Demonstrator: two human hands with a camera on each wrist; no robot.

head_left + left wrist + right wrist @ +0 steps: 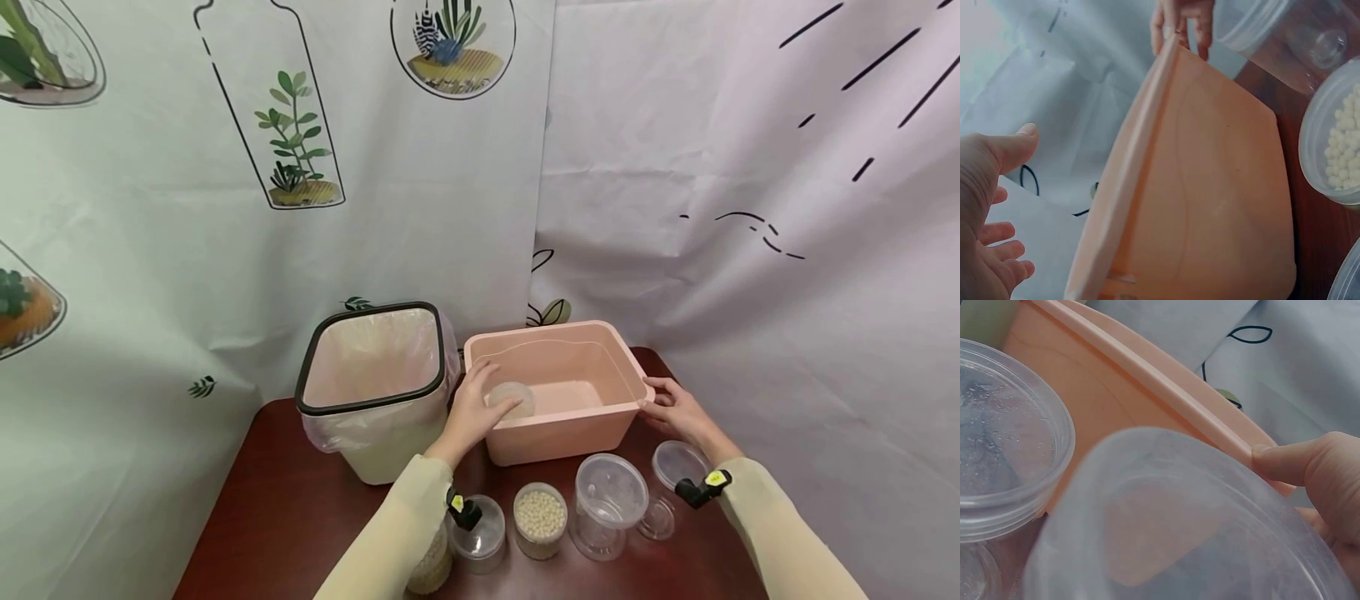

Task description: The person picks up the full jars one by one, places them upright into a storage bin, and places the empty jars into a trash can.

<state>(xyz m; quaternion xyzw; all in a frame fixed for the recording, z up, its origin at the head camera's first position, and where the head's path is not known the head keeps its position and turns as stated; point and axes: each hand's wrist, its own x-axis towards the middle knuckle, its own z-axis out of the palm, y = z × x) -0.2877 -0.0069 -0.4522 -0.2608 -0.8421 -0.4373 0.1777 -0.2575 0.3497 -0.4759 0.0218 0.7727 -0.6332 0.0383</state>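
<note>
A pink plastic bin [558,437] stands on the dark red table. A round translucent piece [517,392], lid-like, lies inside it at the left. Over the bin's left end hovers my left hand [474,407], its fingers spread and thumb apart; in the left wrist view this hand [994,206] holds nothing. My right hand [678,414] grips the bin's right front corner. The right wrist view shows its thumb [1285,459] on the rim, with the other fingers lower down and partly hidden behind a clear container [1166,506].
A trash bin with a black rim [375,407] and plastic liner stands left. Along the front are a jar of pale beads [540,518], a tall clear jar [611,492], a clear container [478,537] and a round lid [678,463]. Patterned cloth [435,242] hangs behind.
</note>
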